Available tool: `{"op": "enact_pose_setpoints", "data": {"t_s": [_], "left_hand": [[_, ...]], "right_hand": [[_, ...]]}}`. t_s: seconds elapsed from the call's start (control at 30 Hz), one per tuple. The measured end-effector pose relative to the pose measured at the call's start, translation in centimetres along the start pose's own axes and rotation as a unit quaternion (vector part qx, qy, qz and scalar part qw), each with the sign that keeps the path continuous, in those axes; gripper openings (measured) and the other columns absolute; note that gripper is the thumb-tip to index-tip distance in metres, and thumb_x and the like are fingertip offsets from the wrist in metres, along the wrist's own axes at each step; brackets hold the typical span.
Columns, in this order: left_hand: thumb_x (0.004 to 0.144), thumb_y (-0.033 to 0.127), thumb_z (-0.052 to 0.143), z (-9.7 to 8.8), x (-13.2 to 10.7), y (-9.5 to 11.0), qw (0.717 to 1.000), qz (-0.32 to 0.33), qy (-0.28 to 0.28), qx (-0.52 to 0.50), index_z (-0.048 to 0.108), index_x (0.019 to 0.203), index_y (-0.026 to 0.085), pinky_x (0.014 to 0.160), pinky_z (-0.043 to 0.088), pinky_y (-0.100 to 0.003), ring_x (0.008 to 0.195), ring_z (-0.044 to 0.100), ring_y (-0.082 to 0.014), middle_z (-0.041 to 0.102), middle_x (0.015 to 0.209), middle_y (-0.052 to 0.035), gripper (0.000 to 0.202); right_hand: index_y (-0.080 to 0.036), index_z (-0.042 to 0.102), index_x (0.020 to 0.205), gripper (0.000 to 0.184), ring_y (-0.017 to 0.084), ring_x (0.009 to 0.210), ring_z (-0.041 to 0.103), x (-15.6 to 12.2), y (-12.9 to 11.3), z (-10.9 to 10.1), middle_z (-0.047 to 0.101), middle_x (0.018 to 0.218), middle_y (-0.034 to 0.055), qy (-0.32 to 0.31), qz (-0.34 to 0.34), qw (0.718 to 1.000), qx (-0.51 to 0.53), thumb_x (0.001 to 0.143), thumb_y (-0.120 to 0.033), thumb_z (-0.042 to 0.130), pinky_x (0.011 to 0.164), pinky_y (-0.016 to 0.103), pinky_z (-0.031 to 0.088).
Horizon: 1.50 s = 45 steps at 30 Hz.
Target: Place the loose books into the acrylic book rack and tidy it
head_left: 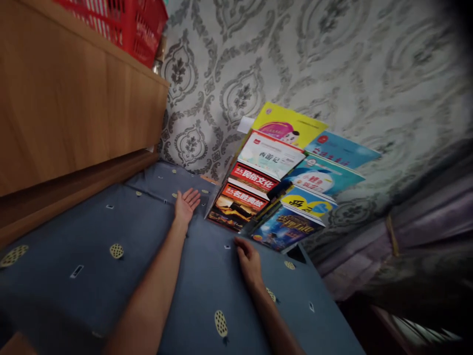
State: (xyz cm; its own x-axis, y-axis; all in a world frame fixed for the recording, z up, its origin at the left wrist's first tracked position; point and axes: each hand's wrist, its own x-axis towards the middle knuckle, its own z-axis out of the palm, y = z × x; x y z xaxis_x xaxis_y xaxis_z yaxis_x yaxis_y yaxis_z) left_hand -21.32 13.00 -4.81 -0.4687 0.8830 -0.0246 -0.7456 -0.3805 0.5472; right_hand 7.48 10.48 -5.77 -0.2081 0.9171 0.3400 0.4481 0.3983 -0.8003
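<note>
My left hand (186,203) lies palm up on the blue bedsheet (111,222), fingers stretched out, holding nothing, just left of a pile of books. My right hand (248,260) rests palm down on the sheet with its fingers curled, close to the lower edge of the bottom books. Several overlapping books (266,187) lean against the patterned wall: a red-titled one (236,207) lowest left, a dark blue one (284,228) lowest right, a white one (271,155) and a yellow one (286,125) higher up.
A wooden cabinet (74,103) stands at the left with a red plastic basket (121,22) on top. Grey patterned wallpaper (332,64) fills the back. A curtain (417,222) hangs at the right past the bed's edge.
</note>
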Motion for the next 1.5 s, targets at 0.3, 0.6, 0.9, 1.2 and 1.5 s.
{"op": "enact_pose_setpoints", "data": {"t_s": [0.3, 0.6, 0.9, 1.2, 1.5], "left_hand": [[0.101, 0.058, 0.014, -0.1, 0.6, -0.6, 0.998, -0.022, 0.009, -0.064, 0.061, 0.128, 0.018, 0.097, 0.052, -0.039, 0.12, 0.065, -0.0252, 0.067, 0.13, -0.0161, 0.068], [0.099, 0.059, 0.037, 2.0, 0.4, -1.3, 0.996, 0.025, -0.052, 0.072, 0.071, 0.116, 0.022, 0.107, 0.043, -0.045, 0.129, 0.058, -0.0294, 0.072, 0.122, -0.0148, 0.054], [0.095, 0.047, 0.054, 3.4, -1.0, -2.5, 0.978, 0.058, -0.072, 0.188, 0.075, 0.112, 0.02, 0.117, 0.035, -0.043, 0.134, 0.053, -0.0277, 0.067, 0.132, -0.0106, 0.038], [0.097, 0.059, 0.039, 3.0, -1.8, -2.7, 0.95, 0.074, -0.048, 0.299, 0.071, 0.12, 0.018, 0.106, 0.047, -0.046, 0.131, 0.057, -0.0298, 0.066, 0.132, -0.0148, 0.057], [0.099, 0.05, 0.044, 4.8, -4.0, -2.1, 0.882, 0.205, -0.024, 0.423, 0.056, 0.139, 0.016, 0.12, 0.03, -0.045, 0.143, 0.044, -0.0262, 0.053, 0.148, -0.0144, 0.054]], "right_hand": [[-0.02, 0.076, 0.096, 0.039, 0.031, 0.101, 0.071, -0.2, -0.8, -0.3, 0.078, 0.102, 0.0114, -0.008, 0.014, 0.999, -0.029, 0.071, -0.041, 0.055, 0.097, 0.049, 0.053], [-0.022, 0.076, 0.093, 0.035, 0.031, 0.101, 0.071, -0.2, -1.2, -0.3, 0.078, 0.101, 0.0092, -0.006, 0.026, 0.999, -0.032, 0.071, -0.041, 0.057, 0.097, 0.048, 0.053], [-0.019, 0.077, 0.093, 0.038, 0.032, 0.101, 0.071, -0.2, -1.7, -0.6, 0.078, 0.1, 0.011, -0.006, 0.051, 0.998, 0.028, 0.069, -0.044, 0.061, 0.097, 0.048, 0.053], [-0.019, 0.079, 0.087, 0.037, 0.033, 0.095, 0.072, -0.1, -1.0, -0.7, 0.08, 0.093, 0.0111, 0.029, 0.056, 0.989, 0.132, 0.064, -0.046, 0.067, 0.092, 0.048, 0.055], [-0.02, 0.077, 0.089, 0.03, 0.029, 0.09, 0.073, -0.4, -0.9, -0.3, 0.079, 0.093, 0.0091, 0.062, 0.003, 0.99, 0.125, 0.073, -0.038, 0.059, 0.086, 0.045, 0.057]]}}
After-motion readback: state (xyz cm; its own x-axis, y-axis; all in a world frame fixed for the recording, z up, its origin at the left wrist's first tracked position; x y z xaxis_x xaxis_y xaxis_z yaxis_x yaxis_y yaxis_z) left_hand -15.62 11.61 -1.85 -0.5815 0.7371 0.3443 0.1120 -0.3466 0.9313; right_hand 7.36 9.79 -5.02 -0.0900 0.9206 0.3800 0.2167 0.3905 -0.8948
